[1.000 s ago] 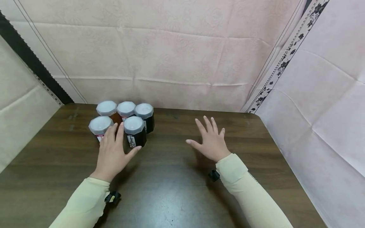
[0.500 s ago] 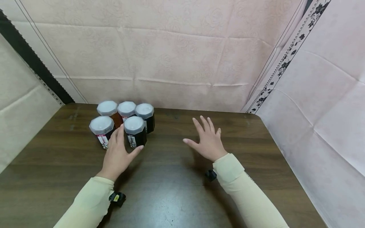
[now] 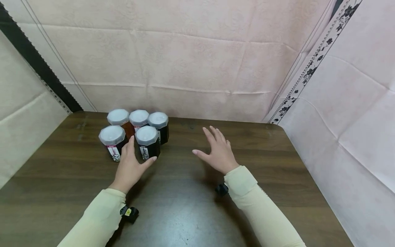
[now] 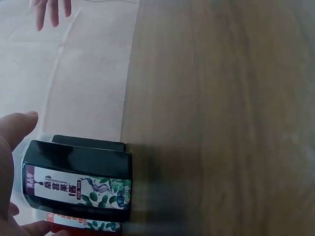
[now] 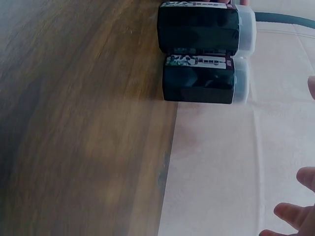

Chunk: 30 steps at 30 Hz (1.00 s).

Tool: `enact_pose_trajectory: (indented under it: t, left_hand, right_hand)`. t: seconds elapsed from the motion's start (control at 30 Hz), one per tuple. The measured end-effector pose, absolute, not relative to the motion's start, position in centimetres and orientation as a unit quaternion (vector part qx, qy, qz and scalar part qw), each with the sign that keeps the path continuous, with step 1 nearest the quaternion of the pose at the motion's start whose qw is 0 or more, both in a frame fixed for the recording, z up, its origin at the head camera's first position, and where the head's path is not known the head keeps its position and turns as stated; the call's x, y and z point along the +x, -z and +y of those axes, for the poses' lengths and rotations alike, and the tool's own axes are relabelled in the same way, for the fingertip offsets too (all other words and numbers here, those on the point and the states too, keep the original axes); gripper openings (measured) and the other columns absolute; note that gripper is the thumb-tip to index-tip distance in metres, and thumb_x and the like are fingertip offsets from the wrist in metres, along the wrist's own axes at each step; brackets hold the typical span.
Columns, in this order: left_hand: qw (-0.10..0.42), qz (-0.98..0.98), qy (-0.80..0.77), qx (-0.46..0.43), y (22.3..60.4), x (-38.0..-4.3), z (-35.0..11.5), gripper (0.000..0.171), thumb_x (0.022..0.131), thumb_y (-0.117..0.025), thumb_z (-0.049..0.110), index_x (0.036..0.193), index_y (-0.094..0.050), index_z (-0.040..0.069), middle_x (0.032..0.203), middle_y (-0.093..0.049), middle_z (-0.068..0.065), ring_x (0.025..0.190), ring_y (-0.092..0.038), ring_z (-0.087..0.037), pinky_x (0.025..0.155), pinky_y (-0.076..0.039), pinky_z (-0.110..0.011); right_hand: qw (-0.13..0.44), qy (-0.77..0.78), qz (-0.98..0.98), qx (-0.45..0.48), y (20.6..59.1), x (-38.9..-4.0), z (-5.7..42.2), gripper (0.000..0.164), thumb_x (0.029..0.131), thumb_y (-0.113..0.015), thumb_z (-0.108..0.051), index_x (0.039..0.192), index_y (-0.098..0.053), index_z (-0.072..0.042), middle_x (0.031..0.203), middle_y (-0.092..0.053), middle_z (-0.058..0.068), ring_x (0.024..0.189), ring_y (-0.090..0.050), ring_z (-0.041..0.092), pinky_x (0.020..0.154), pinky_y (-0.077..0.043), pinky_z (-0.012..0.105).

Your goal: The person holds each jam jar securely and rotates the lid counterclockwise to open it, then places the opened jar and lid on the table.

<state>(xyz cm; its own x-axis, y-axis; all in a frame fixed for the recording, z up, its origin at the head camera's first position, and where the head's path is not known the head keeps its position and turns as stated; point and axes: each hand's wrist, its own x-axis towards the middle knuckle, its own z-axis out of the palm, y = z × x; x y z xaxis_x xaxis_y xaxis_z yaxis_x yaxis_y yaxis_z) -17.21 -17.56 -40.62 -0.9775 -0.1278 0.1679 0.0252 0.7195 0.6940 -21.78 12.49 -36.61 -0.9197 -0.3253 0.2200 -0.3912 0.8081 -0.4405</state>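
Note:
Several dark plastic jars with pale translucent lids stand upright in a cluster at the table's far left. My left hand (image 3: 131,169) is spread around the front right jar (image 3: 149,151), fingers along its left side and thumb before its near right side. In the left wrist view, the thumb appears apart from this labelled black jar (image 4: 74,160); finger contact cannot be told. Just left of the fingers is the front left jar (image 3: 113,145). My right hand (image 3: 219,156) hovers, fingers extended and holding nothing, right of the jars. Its fingertips (image 5: 290,214) show in the right wrist view.
Behind stand a reddish-brown jar (image 3: 128,129), a middle jar (image 3: 139,118) and a black jar (image 3: 163,133), close together. A pale cloth (image 3: 197,61) hangs along the far table edge, with more cloth (image 3: 348,137) at the right. The brown wooden table (image 3: 185,192) extends toward me.
My left hand has moved slightly right, uncovering the front left jar's label. The right hand has drifted left toward the jars. The jars stay standing in the same arrangement.

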Motion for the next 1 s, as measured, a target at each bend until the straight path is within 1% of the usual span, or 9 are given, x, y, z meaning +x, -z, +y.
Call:
enact_pose_trajectory:
  t: [0.2, 0.4, 0.47, 0.77, 1.0]
  left_hand:
    - [0.09, -0.918, 0.384, 0.038, 40.7, -17.4, -17.6, 0.109, 0.083, -0.072, 0.047, 0.154, -0.001, 0.004, 0.15, -0.015, -0.033, 0.136, -0.023, -0.049, 0.105, -0.027, -0.065]
    - [0.061, -0.912, 0.403, 0.049, 40.6, -17.9, -17.7, 0.112, 0.083, -0.07, 0.052, 0.154, 0.002, 0.006, 0.153, -0.01, -0.032, 0.138, -0.019, -0.049, 0.106, -0.025, -0.065]
    - [0.056, -0.909, 0.41, 0.05, 40.6, -18.1, -17.8, 0.112, 0.083, -0.07, 0.051, 0.154, 0.002, 0.006, 0.154, -0.009, -0.031, 0.139, -0.018, -0.047, 0.106, -0.024, -0.065]
    - [0.048, -0.895, 0.438, 0.066, 40.7, -19.0, -17.9, 0.109, 0.083, -0.073, 0.043, 0.155, 0.001, 0.008, 0.154, -0.01, -0.03, 0.14, -0.019, -0.044, 0.108, -0.024, -0.064]
    - [0.057, -0.89, 0.448, 0.059, 41.1, -19.8, -18.0, 0.106, 0.082, -0.076, 0.035, 0.154, -0.005, 0.005, 0.153, -0.017, -0.029, 0.139, -0.021, -0.043, 0.108, -0.024, -0.063]
  right_hand:
    - [0.064, -0.26, -0.944, 0.193, 36.7, -21.8, 11.7, 0.087, 0.085, -0.057, -0.065, 0.154, -0.023, -0.025, 0.16, -0.018, 0.006, 0.146, -0.014, 0.031, 0.107, -0.018, 0.069]
    - [0.059, -0.277, -0.938, 0.199, 36.6, -21.9, 10.8, 0.086, 0.085, -0.056, -0.064, 0.154, -0.024, -0.024, 0.159, -0.019, 0.006, 0.146, -0.015, 0.032, 0.108, -0.017, 0.067]
    - [0.06, -0.279, -0.937, 0.202, 36.6, -22.0, 10.4, 0.086, 0.085, -0.056, -0.065, 0.154, -0.024, -0.025, 0.159, -0.02, 0.006, 0.146, -0.016, 0.032, 0.108, -0.018, 0.067]
    - [0.053, -0.291, -0.933, 0.206, 36.3, -22.2, 8.7, 0.086, 0.085, -0.056, -0.064, 0.154, -0.025, -0.024, 0.159, -0.021, 0.005, 0.145, -0.019, 0.031, 0.109, -0.02, 0.065]
    - [0.049, -0.299, -0.93, 0.209, 36.1, -22.4, 7.5, 0.085, 0.085, -0.058, -0.063, 0.154, -0.025, -0.025, 0.159, -0.021, 0.004, 0.144, -0.021, 0.029, 0.109, -0.022, 0.063]
